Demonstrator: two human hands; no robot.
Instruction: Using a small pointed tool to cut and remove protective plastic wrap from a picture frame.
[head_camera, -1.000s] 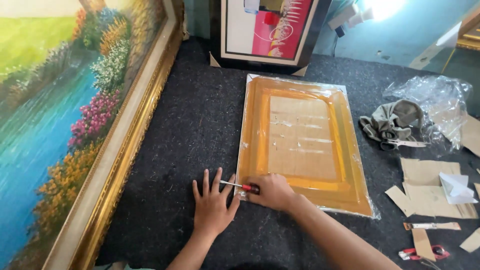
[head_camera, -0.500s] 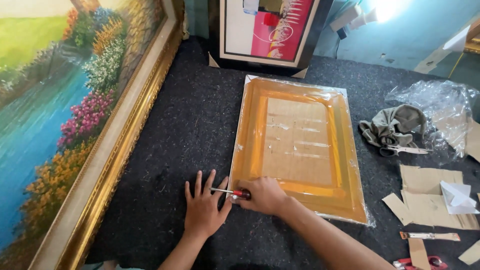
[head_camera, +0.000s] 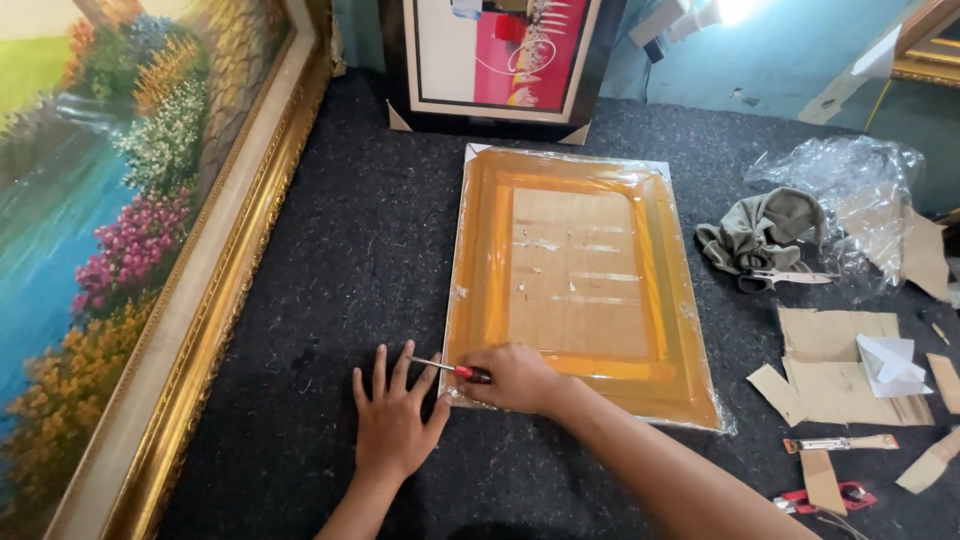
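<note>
Bench (head_camera: 330, 260) covered in dark grey felt. Orange picture frame (head_camera: 580, 290) lies face down near the middle, wrapped in clear plastic film, brown backing board showing with strips of pale tape.

Right hand (head_camera: 515, 380) rests on the frame's near left corner, fingers closed around a small red-handled tool (head_camera: 455, 369); its thin metal tip points left, past the frame's edge. Left hand (head_camera: 392, 420) lies flat on the felt just beside that corner, fingers spread, holding nothing; tool tip sits over its fingers.

Left edge: large landscape painting (head_camera: 110, 220) in a gilt frame, leaning. Far edge: a black-framed print (head_camera: 500, 55), white and red, standing upright. Right side: crumpled clear plastic (head_camera: 850, 190), grey-green cloth (head_camera: 765, 235) with scissors (head_camera: 785, 278) just beside it, cardboard offcuts (head_camera: 835, 365), a folded white paper (head_camera: 885, 360) on them.
</note>
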